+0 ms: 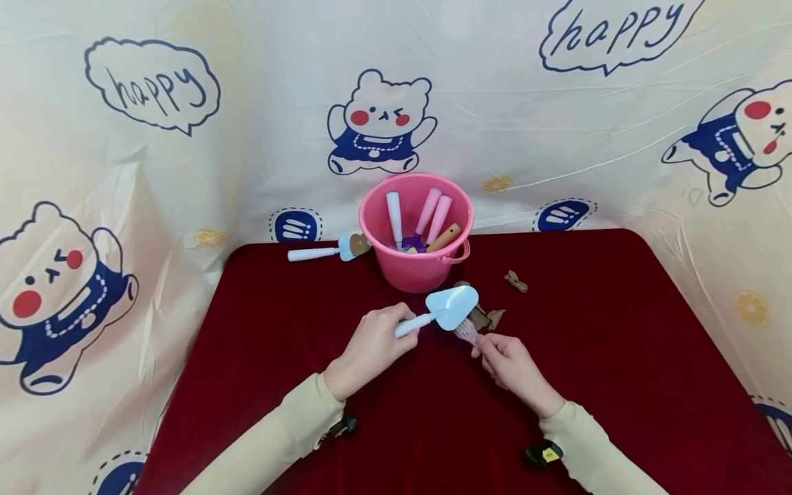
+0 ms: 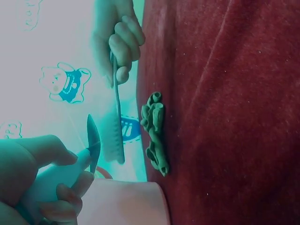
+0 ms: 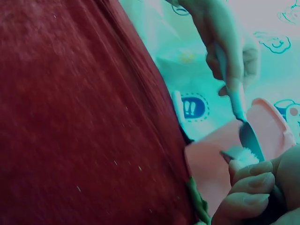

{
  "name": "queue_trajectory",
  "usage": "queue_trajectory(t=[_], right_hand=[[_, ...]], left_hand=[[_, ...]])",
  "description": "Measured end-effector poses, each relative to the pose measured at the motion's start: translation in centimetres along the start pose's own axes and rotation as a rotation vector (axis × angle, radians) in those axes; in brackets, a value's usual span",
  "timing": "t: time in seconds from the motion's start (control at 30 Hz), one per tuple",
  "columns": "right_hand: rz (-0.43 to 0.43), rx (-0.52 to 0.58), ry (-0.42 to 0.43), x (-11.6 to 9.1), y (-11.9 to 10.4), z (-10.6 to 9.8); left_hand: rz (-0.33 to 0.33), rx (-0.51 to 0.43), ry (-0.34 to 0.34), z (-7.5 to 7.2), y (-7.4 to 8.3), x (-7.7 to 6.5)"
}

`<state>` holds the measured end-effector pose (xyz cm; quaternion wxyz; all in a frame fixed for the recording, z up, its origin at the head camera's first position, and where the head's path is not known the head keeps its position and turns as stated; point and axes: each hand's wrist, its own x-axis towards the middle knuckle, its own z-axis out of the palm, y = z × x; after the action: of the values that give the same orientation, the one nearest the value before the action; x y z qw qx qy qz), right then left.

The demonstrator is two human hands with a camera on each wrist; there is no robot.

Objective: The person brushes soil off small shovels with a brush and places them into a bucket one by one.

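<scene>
My left hand (image 1: 376, 340) grips the pale handle of a small light-blue trowel (image 1: 456, 305), its blade raised in front of the bucket. In my right hand (image 1: 509, 363) is a brush (image 1: 466, 331) with pale bristles, pinched by its handle. The bristles (image 2: 111, 143) face the trowel blade (image 2: 93, 138) in the left wrist view, with a small gap between. Behind the brush, brown curled pieces (image 1: 495, 320) lie on the red cloth, partly hidden by the trowel. One smaller brown piece (image 1: 515, 281) lies farther right.
A pink bucket (image 1: 411, 271) stands at the table's back edge with several tool handles (image 1: 438, 218) sticking up inside. Left of it lies another light-blue trowel (image 1: 314, 254) with a brown lump (image 1: 359, 243) at its blade. A patterned curtain (image 1: 266, 103) hangs behind the red table (image 1: 260, 412).
</scene>
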<state>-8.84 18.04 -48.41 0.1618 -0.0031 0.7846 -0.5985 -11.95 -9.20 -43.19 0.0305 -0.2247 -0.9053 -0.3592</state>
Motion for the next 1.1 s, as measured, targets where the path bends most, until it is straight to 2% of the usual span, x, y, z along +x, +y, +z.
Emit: queue_trajectory(t=[0.17,0.4,0.53,0.63,0.73,0.83,1.0,1.1], right_hand=[[-0.031,0.001,-0.031,-0.1,-0.1,0.3],[-0.009,0.127,0.109,-0.1,0.2,-0.6],[0.004,0.093,0.044,0.0,0.5,0.1],[-0.020,0.048,-0.011,0.1,0.5,0.9],[-0.051,0.016,-0.031,0.2,0.3,1.2],[-0.070,0.021,-0.004,0.5,0.1,0.8],[-0.064,0.094,0.118,0.7,0.0,0.0],[-0.046,0.070,0.101,0.6,0.2,0.2]], left_hand=[[0.005,0.001,-0.001,0.0,0.2,0.1],[-0.027,-0.017,-0.031,-0.1,-0.1,-0.1],[-0.023,-0.027,-0.026,0.0,-0.3,-0.1],[-0.017,-0.046,-0.033,0.1,-0.2,0.0],[-0.014,-0.060,-0.044,0.1,-0.1,0.1],[-0.017,-0.087,-0.059,-0.2,0.0,0.1],[-0.058,-0.189,-0.102,-0.6,0.1,0.0],[-0.054,-0.186,-0.104,-0.7,0.1,0.0]])
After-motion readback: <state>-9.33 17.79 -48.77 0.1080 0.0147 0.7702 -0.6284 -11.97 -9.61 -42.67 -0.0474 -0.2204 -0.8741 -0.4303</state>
